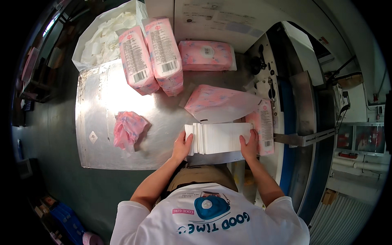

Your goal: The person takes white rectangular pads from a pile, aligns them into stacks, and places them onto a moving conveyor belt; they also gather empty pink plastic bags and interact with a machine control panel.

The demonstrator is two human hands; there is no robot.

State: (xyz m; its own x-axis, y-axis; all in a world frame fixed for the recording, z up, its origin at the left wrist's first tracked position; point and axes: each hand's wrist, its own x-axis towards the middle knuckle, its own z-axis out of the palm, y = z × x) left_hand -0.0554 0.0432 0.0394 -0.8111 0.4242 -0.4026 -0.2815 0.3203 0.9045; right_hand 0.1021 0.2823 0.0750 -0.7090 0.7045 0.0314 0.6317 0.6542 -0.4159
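Between my two hands lies a long row of white folded sheets, standing on edge near the front of the metal table. My left hand presses the row's left end, its thumb apart from the fingers, where a few sheets lean loose. At the right end my right hand grips the row, fingers behind and thumb in front. Just beyond the row is a pink patterned plastic bag, its pale, see-through end spread toward the right. A pink pack stands beside my right hand.
Two filled pink packs lean at the back left, and another pink pack lies behind. A crumpled pink wrapper rests on the metal table. A white-lined bin of white scraps stands far left; machinery borders the right.
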